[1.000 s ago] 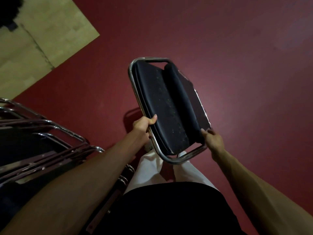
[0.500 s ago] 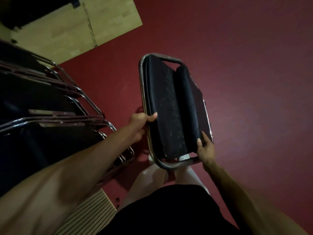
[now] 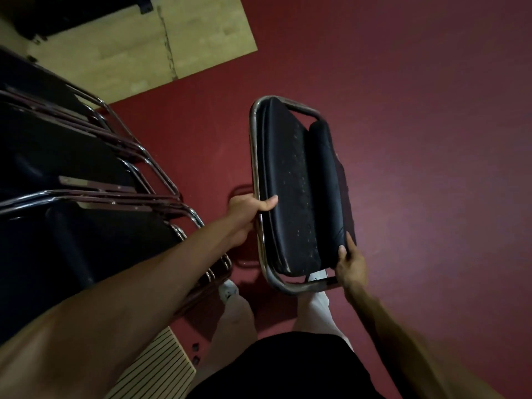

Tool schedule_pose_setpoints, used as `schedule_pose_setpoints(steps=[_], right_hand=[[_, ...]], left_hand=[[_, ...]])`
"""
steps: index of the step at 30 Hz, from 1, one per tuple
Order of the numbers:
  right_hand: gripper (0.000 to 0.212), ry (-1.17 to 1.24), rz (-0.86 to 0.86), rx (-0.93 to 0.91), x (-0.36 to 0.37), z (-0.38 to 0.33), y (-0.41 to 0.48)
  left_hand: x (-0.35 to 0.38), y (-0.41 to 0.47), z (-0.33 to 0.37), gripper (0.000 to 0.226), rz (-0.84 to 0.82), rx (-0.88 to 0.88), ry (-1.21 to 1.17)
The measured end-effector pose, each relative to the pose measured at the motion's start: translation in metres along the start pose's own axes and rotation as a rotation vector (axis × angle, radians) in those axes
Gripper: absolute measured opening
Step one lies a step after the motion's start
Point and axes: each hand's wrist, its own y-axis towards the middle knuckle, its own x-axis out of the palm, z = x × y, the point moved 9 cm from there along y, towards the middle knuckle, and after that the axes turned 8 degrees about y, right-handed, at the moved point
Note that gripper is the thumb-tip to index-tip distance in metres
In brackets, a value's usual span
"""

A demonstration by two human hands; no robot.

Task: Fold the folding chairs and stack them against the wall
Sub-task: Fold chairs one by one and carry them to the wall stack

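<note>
Beside the stacked chairs [image 3: 86,174] at nine o'clock, both hands, left hand [image 3: 244,214] and right hand [image 3: 349,264], grip a folded chair [image 3: 296,191]; it likely needs swinging leftward onto the stack next.

Black-padded, chrome-framed folding chair [image 3: 293,191] folded flat, held aloft; folded chairs [image 3: 86,180] stacked left.

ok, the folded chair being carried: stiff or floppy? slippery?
Probably rigid: the folded chair has a metal tube frame and holds shape between left hand and right hand. Shiny tube may be slick; the left hand wraps it. Panels might swing apart; the right hand grips the padded edge.
</note>
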Motion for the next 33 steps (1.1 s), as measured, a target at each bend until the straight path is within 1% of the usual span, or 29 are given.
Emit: schedule_pose_setpoints(steps=[2, 4, 6, 8, 11, 13, 16, 19, 22, 27, 33], right_hand=[[0.046, 0.014, 0.009, -0.006, 0.027, -0.003, -0.006], [0.046, 0.007, -0.005, -0.013, 0.056, -0.007, -0.013], [0.046, 0.018, -0.048, -0.022, 0.088, -0.015, -0.025], [0.045, 0.002, -0.091, -0.042, 0.12, -0.026, -0.036], [0.045, -0.032, -0.137, -0.055, 0.171, -0.037, -0.054], [0.046, -0.062, -0.19, -0.064, 0.211, -0.043, -0.069], [0.048, -0.097, -0.273, -0.093, 0.26, -0.052, -0.09], [0.049, -0.175, -0.322, -0.132, 0.3, -0.061, -0.104], [0.048, -0.211, -0.35, -0.156, 0.325, -0.065, -0.115], [0.047, -0.282, -0.47, -0.203, 0.364, -0.083, -0.134], [0.044, -0.325, -0.555, -0.21, 0.393, -0.086, -0.152]], left_hand=[[-0.027, 0.002, 0.0, 0.029, -0.012, 0.004, -0.007], [-0.058, 0.003, 0.0, 0.028, -0.026, 0.012, -0.019], [-0.093, 0.007, -0.003, 0.029, -0.035, 0.021, -0.028], [-0.134, 0.012, -0.015, 0.031, -0.023, 0.02, -0.008], [-0.198, 0.013, -0.033, 0.046, 0.005, 0.043, 0.062], [-0.243, 0.009, -0.048, 0.048, 0.035, 0.052, 0.05], [-0.3, 0.004, -0.073, 0.052, 0.092, 0.017, 0.011], [-0.346, -0.01, -0.087, 0.035, 0.151, 0.0, -0.038], [-0.373, -0.031, -0.093, 0.03, 0.2, -0.012, -0.092], [-0.408, -0.067, -0.099, 0.028, 0.284, -0.005, -0.158], [-0.435, -0.096, -0.115, 0.028, 0.336, -0.014, -0.202]])
